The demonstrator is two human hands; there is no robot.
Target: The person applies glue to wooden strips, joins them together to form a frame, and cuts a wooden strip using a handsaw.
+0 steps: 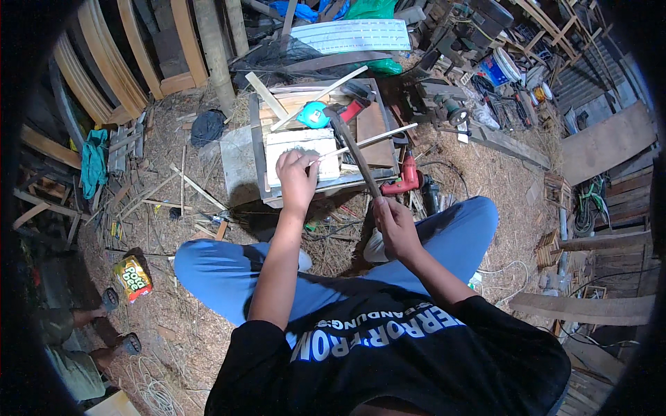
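Observation:
My left hand (297,177) pinches one end of a thin wooden strip (374,141) over a white block (279,147) on a low wooden bench (272,201). The strip slants up to the right. In my right hand (397,225) is the lower end of a long, dark, flat blade-like tool (355,154); its exact kind is unclear. The blade crosses the strip and points away from me. Near its far tip lie a turquoise tape measure (313,115) and a red-and-black tool (352,109). Another pale strip (343,78) lies across the bench's far side.
A red power drill (408,177) stands at the bench's right. Wood shavings and offcuts cover the ground. Wooden frames (104,62) lean at far left. A bench vise (451,109) is at right. Someone's sandalled feet (111,299) show at lower left, near a snack bag (132,279).

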